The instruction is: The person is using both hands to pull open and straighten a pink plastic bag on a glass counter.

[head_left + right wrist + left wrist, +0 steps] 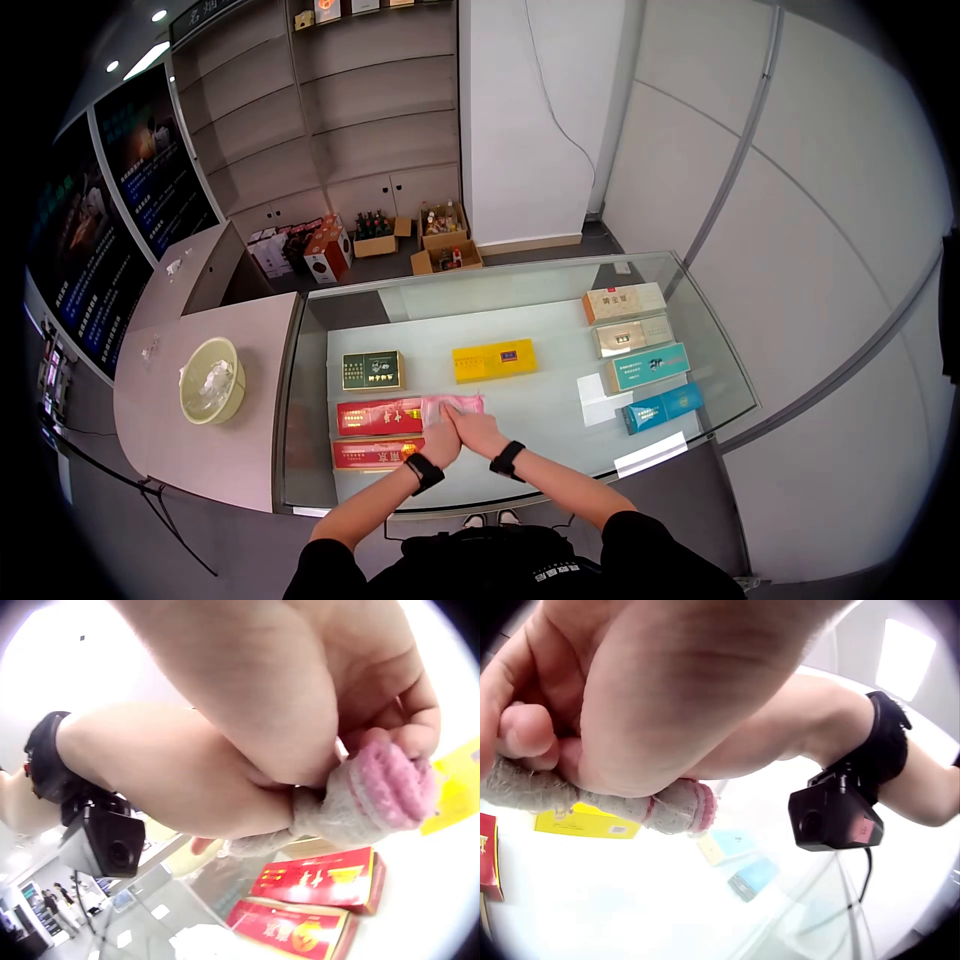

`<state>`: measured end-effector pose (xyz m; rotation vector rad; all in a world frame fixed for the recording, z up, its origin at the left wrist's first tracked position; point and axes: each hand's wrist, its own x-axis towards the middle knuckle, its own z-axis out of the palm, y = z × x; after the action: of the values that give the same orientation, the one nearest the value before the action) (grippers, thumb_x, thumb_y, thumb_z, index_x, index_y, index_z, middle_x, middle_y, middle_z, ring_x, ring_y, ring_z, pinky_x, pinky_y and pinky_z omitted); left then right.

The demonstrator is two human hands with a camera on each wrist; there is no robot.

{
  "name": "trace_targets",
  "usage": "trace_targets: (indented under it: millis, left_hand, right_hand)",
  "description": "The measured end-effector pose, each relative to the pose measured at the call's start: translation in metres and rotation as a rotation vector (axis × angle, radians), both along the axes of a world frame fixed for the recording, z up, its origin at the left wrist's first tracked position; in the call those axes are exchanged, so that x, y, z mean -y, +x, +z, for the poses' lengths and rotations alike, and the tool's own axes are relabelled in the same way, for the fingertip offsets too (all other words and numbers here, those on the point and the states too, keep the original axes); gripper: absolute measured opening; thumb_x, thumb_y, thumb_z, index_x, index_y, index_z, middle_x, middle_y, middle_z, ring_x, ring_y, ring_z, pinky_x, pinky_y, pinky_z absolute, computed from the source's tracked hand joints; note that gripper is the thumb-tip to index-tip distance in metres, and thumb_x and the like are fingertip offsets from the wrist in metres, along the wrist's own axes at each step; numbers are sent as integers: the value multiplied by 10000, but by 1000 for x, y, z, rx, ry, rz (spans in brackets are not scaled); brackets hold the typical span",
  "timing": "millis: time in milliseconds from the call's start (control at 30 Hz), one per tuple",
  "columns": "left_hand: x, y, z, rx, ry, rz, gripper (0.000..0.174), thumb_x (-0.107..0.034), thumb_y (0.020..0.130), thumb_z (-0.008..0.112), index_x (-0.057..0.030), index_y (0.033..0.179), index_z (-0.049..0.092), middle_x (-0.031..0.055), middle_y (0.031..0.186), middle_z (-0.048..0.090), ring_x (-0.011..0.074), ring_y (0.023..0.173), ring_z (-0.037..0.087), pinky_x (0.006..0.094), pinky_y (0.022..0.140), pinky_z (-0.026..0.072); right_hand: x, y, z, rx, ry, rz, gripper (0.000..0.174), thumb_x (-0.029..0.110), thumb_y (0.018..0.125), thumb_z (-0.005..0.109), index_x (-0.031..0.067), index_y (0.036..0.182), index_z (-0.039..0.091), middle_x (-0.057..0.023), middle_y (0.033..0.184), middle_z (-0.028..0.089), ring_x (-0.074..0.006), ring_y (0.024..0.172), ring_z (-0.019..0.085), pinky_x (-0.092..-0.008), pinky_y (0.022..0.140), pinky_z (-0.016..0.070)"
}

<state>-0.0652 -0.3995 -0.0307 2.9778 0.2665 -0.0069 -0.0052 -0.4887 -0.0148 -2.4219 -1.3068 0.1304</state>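
Note:
Both hands grip a rolled, twisted cloth (470, 404), greyish with a pink edge. It is held above the glass display counter (530, 420). My left hand (441, 440) curls its fingers round one part of the roll. Close beside it, my right hand (478, 432) grips the other part, and the hands overlap in the head view. In the right wrist view, the cloth's pink end (394, 787) sticks out past the right fingers. Two red cartons (315, 881) lie to the left of the hands. A yellow carton (494, 361) is farther back. The palms hide the cloth's middle.
A dark green box (373, 371) lies behind the red cartons. Several cartons, among them a teal one (648, 367) and a blue one (662, 408), line the counter's right side. A pale green basin (238, 392) stands on the side table (150, 440) at left.

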Motion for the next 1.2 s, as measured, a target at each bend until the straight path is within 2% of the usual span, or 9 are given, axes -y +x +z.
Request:
trace_targets:
  millis: [67, 233, 367, 533, 633, 700, 833, 1033, 1200]
  left_hand:
    - [-7, 18, 12, -53, -34, 32, 618, -111, 674, 410, 182, 1110, 84, 165, 576, 531, 277, 482, 524, 352, 436, 412]
    - [0, 2, 24, -18, -82, 17, 582, -93, 665, 405, 172, 1105, 132, 165, 577, 532, 285, 490, 529, 371, 437, 410]
    - [9, -35, 26, -62, -136, -174, 530, -58, 644, 395, 174, 1078, 197, 191, 589, 524, 303, 470, 518, 373, 398, 402]
    - [9, -32, 37, -211, -181, -248, 564, -49, 654, 375, 176, 1104, 120, 255, 694, 518, 324, 544, 530, 395, 469, 418]
    - [-1, 1, 25, -62, -112, -209, 551, -68, 660, 400, 162, 1097, 154, 221, 621, 522, 331, 513, 521, 413, 453, 404]
    - [-14, 33, 22, -171, -183, -95, 551, -77, 692, 355, 149, 1125, 98, 243, 703, 526, 327, 574, 536, 396, 488, 419]
    - [-25, 68, 18, -110, -131, -45, 559, -105, 699, 368, 141, 1129, 108, 205, 695, 539, 310, 612, 541, 376, 520, 422]
    - [-13, 35, 44, -227, -135, -150, 587, -62, 659, 407, 141, 1129, 119, 203, 706, 538, 300, 604, 540, 367, 530, 424]
    - [-3, 14, 35, -161, -126, -202, 593, -54, 652, 415, 164, 1115, 117, 209, 691, 534, 304, 569, 535, 369, 487, 419]
  right_hand:
    - [-9, 17, -2, -2, -23, -25, 382, 162, 750, 337, 134, 1129, 296, -112, 669, 551, -264, 539, 536, -370, 415, 401]
    - [0, 0, -6, -11, -34, -102, 406, 169, 747, 356, 128, 1143, 279, -107, 661, 546, -266, 547, 534, -365, 421, 399]
    - [32, -34, 6, -6, -89, -34, 439, 148, 722, 383, 99, 1146, 281, -94, 616, 537, -256, 520, 526, -358, 405, 394]
    - [34, -31, 9, -33, -169, -11, 500, 156, 703, 416, 88, 1167, 241, -104, 612, 535, -252, 513, 528, -361, 393, 396]
    - [15, -9, 5, 1, -108, -79, 481, 178, 706, 416, 86, 1152, 261, -106, 661, 548, -250, 559, 541, -368, 423, 404]
    - [1, 17, 10, -17, -117, -113, 453, 197, 724, 388, 117, 1153, 267, -103, 703, 556, -251, 587, 547, -377, 466, 411]
    - [-19, 53, -7, 51, -68, -168, 426, 205, 742, 349, 174, 1160, 273, -93, 696, 565, -251, 598, 552, -371, 498, 417]
    - [0, 25, -6, 53, -144, -181, 495, 181, 712, 425, 137, 1169, 240, -108, 628, 542, -266, 536, 531, -367, 431, 401]
    - [17, 6, 7, 48, -183, -66, 555, 189, 698, 451, 86, 1183, 200, -116, 606, 530, -260, 533, 529, -360, 415, 398]
